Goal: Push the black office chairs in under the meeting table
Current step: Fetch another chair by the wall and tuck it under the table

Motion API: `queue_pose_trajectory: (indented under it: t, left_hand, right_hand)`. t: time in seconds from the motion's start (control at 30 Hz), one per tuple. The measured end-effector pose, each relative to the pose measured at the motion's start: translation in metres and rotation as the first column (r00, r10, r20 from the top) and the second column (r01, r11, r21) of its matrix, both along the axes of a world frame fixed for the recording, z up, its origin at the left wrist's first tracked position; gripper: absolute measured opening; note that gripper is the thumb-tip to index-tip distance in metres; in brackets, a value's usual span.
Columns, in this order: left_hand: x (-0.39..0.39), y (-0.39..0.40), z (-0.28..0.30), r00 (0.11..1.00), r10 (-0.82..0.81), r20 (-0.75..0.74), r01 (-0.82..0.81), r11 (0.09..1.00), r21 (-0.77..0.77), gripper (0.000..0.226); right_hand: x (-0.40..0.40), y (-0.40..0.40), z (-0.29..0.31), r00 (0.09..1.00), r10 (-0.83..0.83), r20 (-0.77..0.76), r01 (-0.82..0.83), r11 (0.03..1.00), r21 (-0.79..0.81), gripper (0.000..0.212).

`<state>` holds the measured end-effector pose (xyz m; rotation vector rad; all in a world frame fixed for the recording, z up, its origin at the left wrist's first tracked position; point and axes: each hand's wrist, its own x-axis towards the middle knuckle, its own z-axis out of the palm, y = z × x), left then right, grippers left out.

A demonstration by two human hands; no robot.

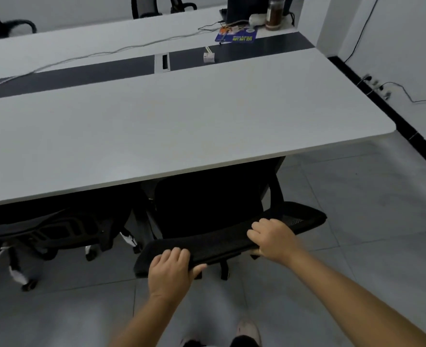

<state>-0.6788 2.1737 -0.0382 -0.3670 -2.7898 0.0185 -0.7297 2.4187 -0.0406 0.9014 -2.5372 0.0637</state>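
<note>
Both hands are gripping the chair's backrest top: left hand (171, 270) and right hand (273, 240) curling over it. Its long axis is running eight-to-two o'clock, seat already tucking under the meeting table (181, 126) at twelve.

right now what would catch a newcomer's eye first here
Both hands, left hand and right hand, grip the top edge of a black office chair's backrest at bottom centre. Its seat sits partly under the wide white meeting table. A brown jar stands at the far end.
</note>
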Motion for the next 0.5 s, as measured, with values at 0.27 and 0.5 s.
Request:
queue_pose_trajectory:
  t: [0.27,0.5]
  left_hand:
    - [-0.066,-0.019,-0.001,0.997,-0.073,-0.039,0.072,0.997,-0.020,0.076]
    - [-0.130,-0.045,-0.004,0.988,-0.133,-0.083,0.134,0.991,0.006,0.071]
  right_hand:
    - [-0.044,-0.016,-0.010,0.998,-0.065,0.026,0.066,0.996,-0.066,0.044]
    - [-0.087,-0.037,-0.010,0.991,-0.132,0.022,0.132,0.991,-0.030,0.047]
